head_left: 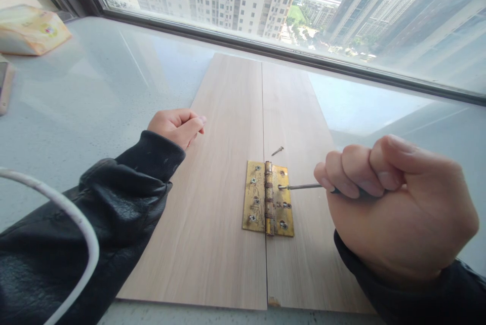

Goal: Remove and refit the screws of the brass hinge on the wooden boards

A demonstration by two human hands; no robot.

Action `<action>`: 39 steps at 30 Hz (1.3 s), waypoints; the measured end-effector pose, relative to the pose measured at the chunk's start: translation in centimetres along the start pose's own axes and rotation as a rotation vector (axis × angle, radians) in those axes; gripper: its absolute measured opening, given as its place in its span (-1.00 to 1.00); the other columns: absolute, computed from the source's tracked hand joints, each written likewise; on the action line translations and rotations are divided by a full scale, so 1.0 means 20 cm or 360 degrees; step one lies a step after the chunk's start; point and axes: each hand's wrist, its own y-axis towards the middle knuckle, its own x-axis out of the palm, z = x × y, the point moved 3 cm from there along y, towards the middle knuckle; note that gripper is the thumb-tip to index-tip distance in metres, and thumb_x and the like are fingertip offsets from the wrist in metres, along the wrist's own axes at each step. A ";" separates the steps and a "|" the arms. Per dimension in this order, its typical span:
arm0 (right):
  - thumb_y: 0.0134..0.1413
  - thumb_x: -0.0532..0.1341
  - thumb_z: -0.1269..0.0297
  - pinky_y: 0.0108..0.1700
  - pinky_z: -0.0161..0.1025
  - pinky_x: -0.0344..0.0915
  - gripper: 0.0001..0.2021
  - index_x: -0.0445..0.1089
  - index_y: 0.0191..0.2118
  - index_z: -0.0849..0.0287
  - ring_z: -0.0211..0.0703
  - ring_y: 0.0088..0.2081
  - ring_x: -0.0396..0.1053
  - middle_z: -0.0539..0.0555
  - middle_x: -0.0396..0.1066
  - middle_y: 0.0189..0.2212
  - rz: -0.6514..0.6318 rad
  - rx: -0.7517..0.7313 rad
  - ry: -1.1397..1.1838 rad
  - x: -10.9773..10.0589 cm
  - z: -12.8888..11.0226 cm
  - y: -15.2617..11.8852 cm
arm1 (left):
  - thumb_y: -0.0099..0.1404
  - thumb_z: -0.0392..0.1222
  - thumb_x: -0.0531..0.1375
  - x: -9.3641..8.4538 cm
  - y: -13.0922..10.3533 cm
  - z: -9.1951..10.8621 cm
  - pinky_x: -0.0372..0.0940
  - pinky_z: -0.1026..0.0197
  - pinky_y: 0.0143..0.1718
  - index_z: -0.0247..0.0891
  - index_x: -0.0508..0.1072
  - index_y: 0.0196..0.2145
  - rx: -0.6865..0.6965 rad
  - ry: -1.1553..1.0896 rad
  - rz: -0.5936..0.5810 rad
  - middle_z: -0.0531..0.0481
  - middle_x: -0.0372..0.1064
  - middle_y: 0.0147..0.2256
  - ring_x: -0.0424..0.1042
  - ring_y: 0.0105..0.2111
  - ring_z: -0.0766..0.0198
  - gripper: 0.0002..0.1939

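A brass butt hinge (269,198) lies spread open across the seam of two pale wooden boards (228,112). Its left leaf holds several cross-head screws; on the right leaf, screws show in the lower holes. My right hand (395,203) is wrapped round the handle of a screwdriver (306,187), whose shaft points left. At the shaft's tip, a screw (283,187) sits at a hole of the right leaf. One loose screw (277,151) rests on the board just above the hinge. Over the left board's edge, my left hand (180,126) is closed with curled fingers; anything inside is hidden.
A speckled white sill (125,77) carries the boards. Beyond it stands a window frame (243,44) with tall buildings outside. At the upper left are a tissue pack (34,30) and part of a phone (5,84). A white cable (81,224) curves across my left sleeve.
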 end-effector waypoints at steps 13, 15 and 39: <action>-0.06 0.23 0.27 -0.57 -0.24 0.07 -0.55 -0.10 -0.69 0.18 -0.35 -0.67 -0.01 -0.09 -0.21 -0.72 0.0121 -0.0052 -0.0048 0.01 0.02 -0.03 | 0.15 -0.13 0.22 0.00 0.00 0.00 -0.05 0.28 -0.65 -0.22 0.40 -0.63 -0.0006 -0.0011 -0.0001 0.17 0.13 -0.75 0.04 -0.72 0.44 -0.75; -0.05 0.21 0.29 -0.54 -0.24 0.10 -0.56 -0.10 -0.69 0.19 -0.35 -0.65 0.00 -0.09 -0.19 -0.71 0.0195 -0.0063 -0.0061 0.03 0.02 -0.05 | 0.15 -0.13 0.23 0.00 0.00 0.00 -0.07 0.27 -0.66 -0.21 0.40 -0.63 -0.0014 -0.0031 -0.0002 0.17 0.13 -0.75 0.02 -0.72 0.44 -0.75; 0.40 -0.02 -0.02 -0.68 -0.23 -0.17 -0.43 0.35 -0.60 0.10 -0.29 -0.79 -0.12 -0.06 0.05 -0.84 -0.0937 -0.0819 -0.2054 -0.13 -0.13 0.09 | 0.14 -0.11 0.24 0.00 0.00 0.00 -0.07 0.24 -0.64 -0.20 0.40 -0.63 -0.0041 -0.0049 0.0000 0.15 0.14 -0.75 0.04 -0.72 0.40 -0.75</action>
